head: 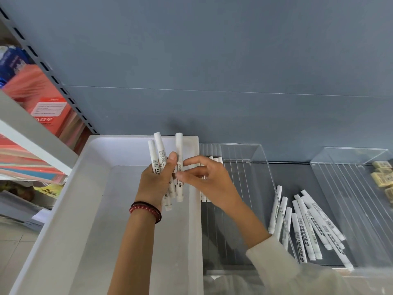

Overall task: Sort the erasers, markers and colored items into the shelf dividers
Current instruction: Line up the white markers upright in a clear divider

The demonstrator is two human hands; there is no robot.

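We found the left hand (pixel 158 179) clamped on a bundle of white markers (pixel 168 167) above the white bin (pixel 63 220); the right hand (pixel 209 182), fingers apart, pinched 1. We judged them light, rigid, slippery; grip mid-barrel. More markers lay in the clear divider (pixel 263 167).

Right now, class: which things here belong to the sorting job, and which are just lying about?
Job: markers in left hand; right hand; loose markers; erasers; clear dividers.
Lying about: white bin; red books.
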